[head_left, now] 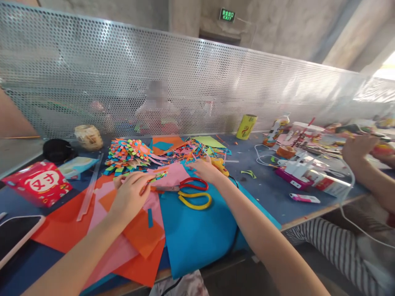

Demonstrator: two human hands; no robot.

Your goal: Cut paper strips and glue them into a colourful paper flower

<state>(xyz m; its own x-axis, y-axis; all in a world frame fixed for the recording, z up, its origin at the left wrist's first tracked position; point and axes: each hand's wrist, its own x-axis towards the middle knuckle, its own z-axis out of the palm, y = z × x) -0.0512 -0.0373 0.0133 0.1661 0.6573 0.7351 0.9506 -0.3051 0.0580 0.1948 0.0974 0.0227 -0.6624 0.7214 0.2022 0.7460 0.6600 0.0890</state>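
My left hand (131, 194) is closed, fingertips pinched on a small multicoloured fringed paper strip (161, 176). Under it lie overlapping orange, red and pink paper sheets (145, 232). Scissors (195, 198) with one red and one yellow handle rest on a blue paper sheet (197, 238), their blades running towards my left hand. My right hand (204, 168) reaches over the far end of the blue sheet, fingers stretched and apart, with nothing visible in it. Just beside it is a yellow glue gun (220, 166), partly hidden by the hand. Beyond lies a heap of cut paper strips (191, 150).
Fringed paper flowers (128, 154) stand behind my left hand. Leftward are a red snack bag (38, 183), a clear plastic strip (89, 189) and a phone (18, 234). A perforated metal screen (185, 82) borders the table's back. At right, a co-worker's arm (367, 164) reaches in.
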